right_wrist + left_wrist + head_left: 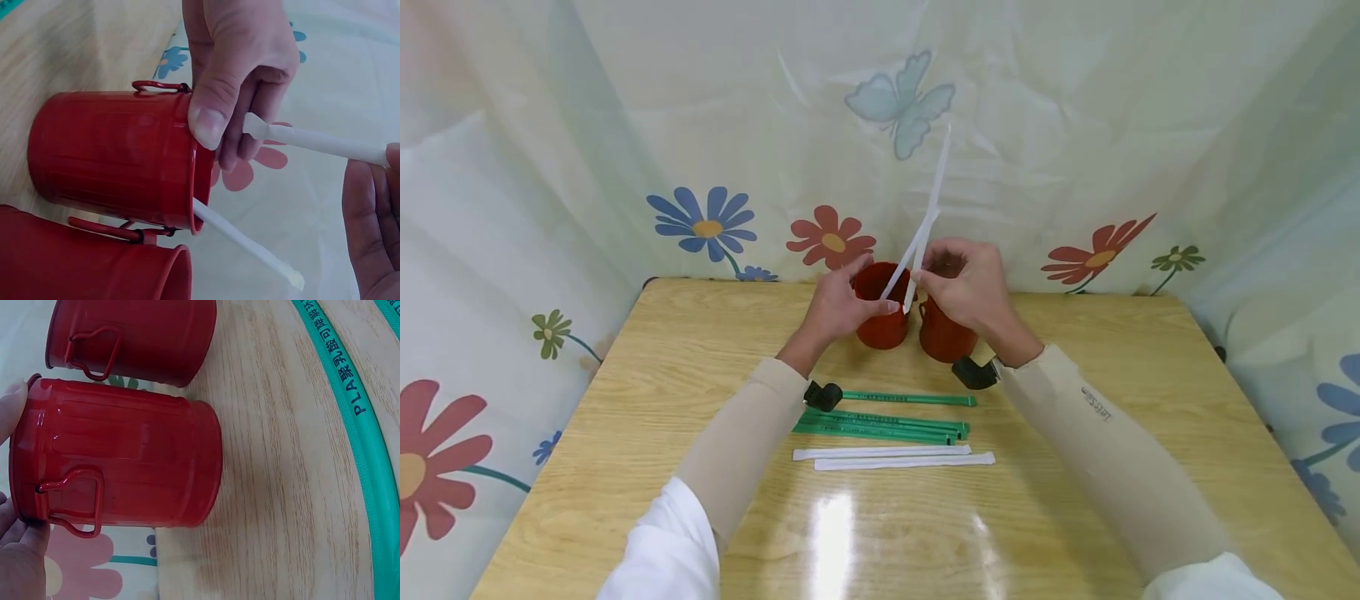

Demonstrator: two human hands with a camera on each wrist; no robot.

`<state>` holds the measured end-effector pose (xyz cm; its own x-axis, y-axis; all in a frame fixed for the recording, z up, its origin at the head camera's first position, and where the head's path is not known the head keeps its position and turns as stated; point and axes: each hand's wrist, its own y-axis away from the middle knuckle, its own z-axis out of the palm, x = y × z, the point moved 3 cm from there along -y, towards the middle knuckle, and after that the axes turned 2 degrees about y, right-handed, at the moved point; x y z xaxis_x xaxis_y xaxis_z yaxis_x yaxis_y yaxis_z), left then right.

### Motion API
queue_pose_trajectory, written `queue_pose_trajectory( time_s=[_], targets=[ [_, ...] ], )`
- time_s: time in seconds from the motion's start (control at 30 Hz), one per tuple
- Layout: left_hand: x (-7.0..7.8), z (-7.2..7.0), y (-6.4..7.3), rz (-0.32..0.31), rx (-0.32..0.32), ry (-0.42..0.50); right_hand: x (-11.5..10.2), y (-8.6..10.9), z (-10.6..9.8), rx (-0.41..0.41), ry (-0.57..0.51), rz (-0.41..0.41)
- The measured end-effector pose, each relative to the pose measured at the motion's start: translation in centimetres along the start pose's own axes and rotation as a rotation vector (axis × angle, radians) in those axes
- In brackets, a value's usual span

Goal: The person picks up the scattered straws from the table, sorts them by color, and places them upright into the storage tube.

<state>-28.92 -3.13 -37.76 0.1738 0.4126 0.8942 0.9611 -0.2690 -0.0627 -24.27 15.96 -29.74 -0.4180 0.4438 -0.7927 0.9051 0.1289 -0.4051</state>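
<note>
My left hand (835, 307) grips the rim of the left red bucket (882, 335), thumb on the near side and fingers round the far side. My right hand (968, 283) pinches a white paper-wrapped straw (325, 142), its lower end close over that bucket's mouth. Another white wrapped straw (250, 242) leans out of the same bucket, its lower part hidden inside. Beside it stands the right red bucket (947, 337), partly covered by my right hand. Both buckets have small wire side handles, and the left wrist view shows the left bucket's handle (97, 500) plainly.
Several green wrapped straws (880, 427) lie on the wooden table (1075, 517) between my forearms. Two white wrapped straws (902, 462) lie just nearer to me. A flowered curtain (737, 125) hangs behind the table's far edge and along both sides.
</note>
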Motion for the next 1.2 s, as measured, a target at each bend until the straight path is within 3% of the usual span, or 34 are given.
queue_pose_trajectory(
  time_s=[0.4, 0.93, 1.07, 1.2],
  targets=[
    [0.1, 0.1, 0.1, 0.013, 0.004, -0.021, 1.8, -2.5, 1.9, 0.053, 0.049, 0.098],
    [-0.2, 0.0, 0.0, 0.027, -0.006, -0.016, 3.0, -2.5, 3.4, 0.066, 0.215, 0.272],
    [-0.3, -0.2, 0.0, 0.032, 0.003, -0.028, 3.2, -2.5, 3.5, 0.04, 0.215, 0.322],
    [-0.3, -0.3, 0.1, 0.04, 0.004, -0.02, 3.1, -2.4, 3.2, 0.004, 0.139, 0.424]
  ],
)
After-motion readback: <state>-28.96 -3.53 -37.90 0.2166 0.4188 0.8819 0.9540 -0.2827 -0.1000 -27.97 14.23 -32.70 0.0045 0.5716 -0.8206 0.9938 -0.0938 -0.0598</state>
